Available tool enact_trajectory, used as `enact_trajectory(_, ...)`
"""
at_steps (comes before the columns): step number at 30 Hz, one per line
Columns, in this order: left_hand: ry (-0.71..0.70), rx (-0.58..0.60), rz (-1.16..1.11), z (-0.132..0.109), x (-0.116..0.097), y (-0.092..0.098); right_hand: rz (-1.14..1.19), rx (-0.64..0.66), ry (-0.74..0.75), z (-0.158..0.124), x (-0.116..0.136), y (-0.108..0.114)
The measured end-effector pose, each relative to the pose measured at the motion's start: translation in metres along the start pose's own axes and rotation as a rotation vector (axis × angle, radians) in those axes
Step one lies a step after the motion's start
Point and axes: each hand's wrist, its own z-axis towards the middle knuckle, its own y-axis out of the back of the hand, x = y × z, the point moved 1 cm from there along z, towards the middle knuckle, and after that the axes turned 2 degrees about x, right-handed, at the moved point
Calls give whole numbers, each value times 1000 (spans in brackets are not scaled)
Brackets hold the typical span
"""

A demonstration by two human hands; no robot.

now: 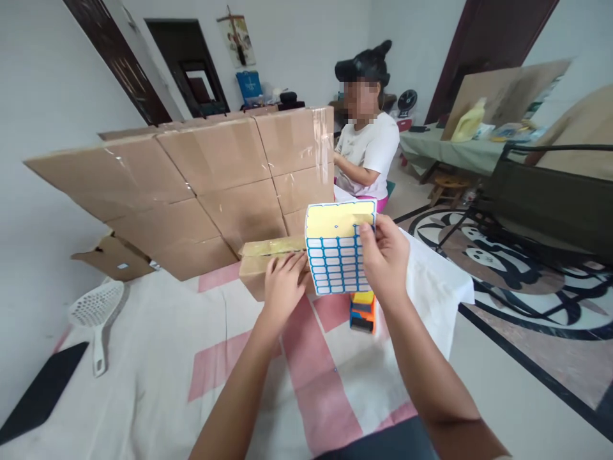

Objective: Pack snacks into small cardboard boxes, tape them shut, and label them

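Observation:
My right hand [387, 259] pinches the right edge of a sheet of sticker labels [338, 262] between thumb and fingers. The lower rows are blue-bordered white labels; the upper part is bare yellow backing. My left hand [287, 281] lies against a small taped cardboard box [253, 271], with its fingers stretched over the front and top edge. The sheet hides the box's right end. Just below the sheet, an orange and blue tape dispenser [363, 313] rests on the tablecloth [316, 370], partly covered by the sheet.
Stacked cardboard boxes [215, 166] form a wall behind the small box. A white slotted scoop [98, 313] and a black flat object [45, 390] lie at the left. Beyond the stack sits another person [378, 147]. A dark chair [550, 198] stands at the right.

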Motion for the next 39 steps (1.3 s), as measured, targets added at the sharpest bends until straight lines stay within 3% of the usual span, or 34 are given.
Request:
enact_trajectory(6, -44, -251, -94, -28, 10, 2, 474, 218, -407, -31, 7, -2)
enact_trajectory(8, 43, -435, -144, -41, 11, 16, 545, 281, -468, -41, 7, -6)
enact_trajectory(11, 152, -812, -241, -53, 2, 51, 535, 368, -477, -56, 11, -17)
enact_trajectory(12, 154, -869, -236, -55, -5, 63, 524, 403, -467, -61, 13, -21)
enact_trajectory(13, 146, -851, -198, -55, -13, 73, 521, 438, -459, -67, 16, -26)
enact_trajectory(15, 156, -634, -65, -54, -32, 86, 561, 505, -454, -78, 23, -36)
enact_trajectory(17, 175, -422, 12, -53, -48, 88, 650, 562, -471, -87, 29, -44)
enact_trajectory(19, 172, -344, 6, -54, -58, 83, 712, 594, -483, -94, 32, -50)
enact_trajectory(23, 170, -332, 24, -63, -59, 73, 699, 581, -479, -98, 30, -56)
enact_trajectory(29, 65, -423, 66, -73, -58, 74, 681, 500, -539, -97, 27, -57)
enact_trajectory(33, 76, -438, 36, -77, -63, 74, 638, 480, -548, -96, 26, -54)
enact_trajectory(39, 143, -354, -89, -76, -71, 77, 606, 496, -522, -95, 22, -48)
